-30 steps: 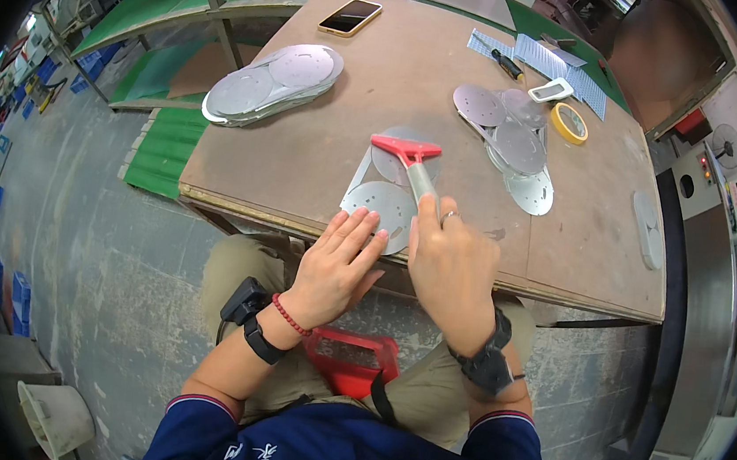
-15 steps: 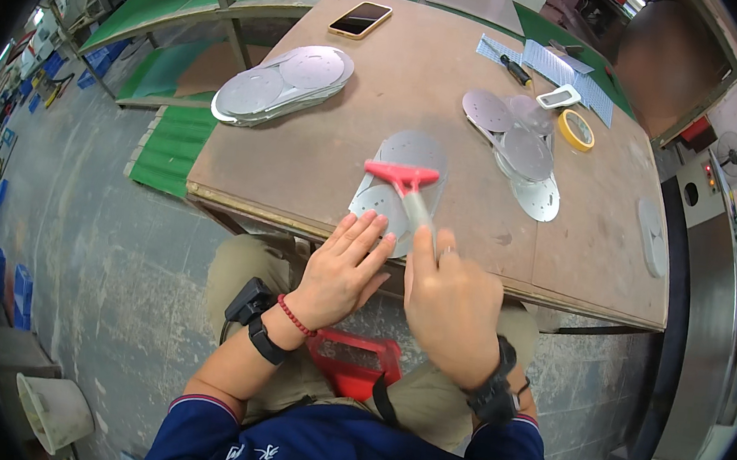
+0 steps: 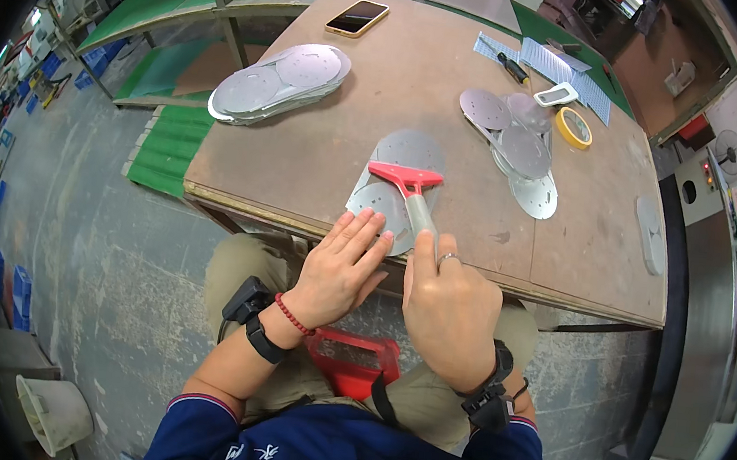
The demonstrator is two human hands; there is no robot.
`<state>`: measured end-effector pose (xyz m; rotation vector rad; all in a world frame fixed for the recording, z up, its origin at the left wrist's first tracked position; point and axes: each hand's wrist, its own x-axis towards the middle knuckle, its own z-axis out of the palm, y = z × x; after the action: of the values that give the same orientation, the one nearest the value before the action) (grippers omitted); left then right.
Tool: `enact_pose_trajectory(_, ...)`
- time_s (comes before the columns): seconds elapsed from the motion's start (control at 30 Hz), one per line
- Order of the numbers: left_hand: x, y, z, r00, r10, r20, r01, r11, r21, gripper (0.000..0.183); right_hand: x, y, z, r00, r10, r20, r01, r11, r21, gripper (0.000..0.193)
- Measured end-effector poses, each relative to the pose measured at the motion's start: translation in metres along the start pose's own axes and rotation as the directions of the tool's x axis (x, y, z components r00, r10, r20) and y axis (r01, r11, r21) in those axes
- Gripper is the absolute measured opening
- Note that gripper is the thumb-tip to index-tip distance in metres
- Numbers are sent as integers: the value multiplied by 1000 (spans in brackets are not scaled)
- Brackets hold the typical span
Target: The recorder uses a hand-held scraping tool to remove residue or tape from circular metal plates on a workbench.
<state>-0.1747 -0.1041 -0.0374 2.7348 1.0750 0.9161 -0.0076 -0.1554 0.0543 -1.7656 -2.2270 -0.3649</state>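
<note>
Gripping the red-headed scraper by its handle, the right hand is curled tight, while the left hand's flat, closed fingers pin the thin, stiff, likely slippery metal plate.

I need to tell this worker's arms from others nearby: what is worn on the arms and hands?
Both hands are bare. Dark blue sleeves have red-and-white cuffs. The left hand has a red bead bracelet and black wrist strap; the right hand has a finger ring and black wristband.

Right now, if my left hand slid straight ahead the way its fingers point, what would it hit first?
Probably the scraper's red head: your left hand already rests on the metal plate, fingers aimed that way, though depth is unclear.
</note>
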Motion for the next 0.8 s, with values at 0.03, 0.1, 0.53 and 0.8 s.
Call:
enact_pose_trajectory(0.03, 1, 1, 0, 1000, 1, 1, -1, 1000, -4, 58, 4, 4, 4, 1000, 2, 3, -2, 1000, -2, 45)
enact_pose_trajectory(0.1, 3, 2, 0, 1000, -5, -21, 5, 1000, 7, 59, 21, 17, 19, 998, 31, -46, -30, 999, 19, 44)
enact_pose_trajectory(0.53, 3, 2, 2, 1000, -5, -18, 6, 1000, 26, 60, 48, 54, 41, 978, 202, -51, -203, 979, -11, 29)
enact_pose_trajectory(0.8, 4, 2, 5, 1000, 13, -22, -11, 996, 83, 67, 23, 122, 17, 960, 154, -233, -63, 932, 357, 26)
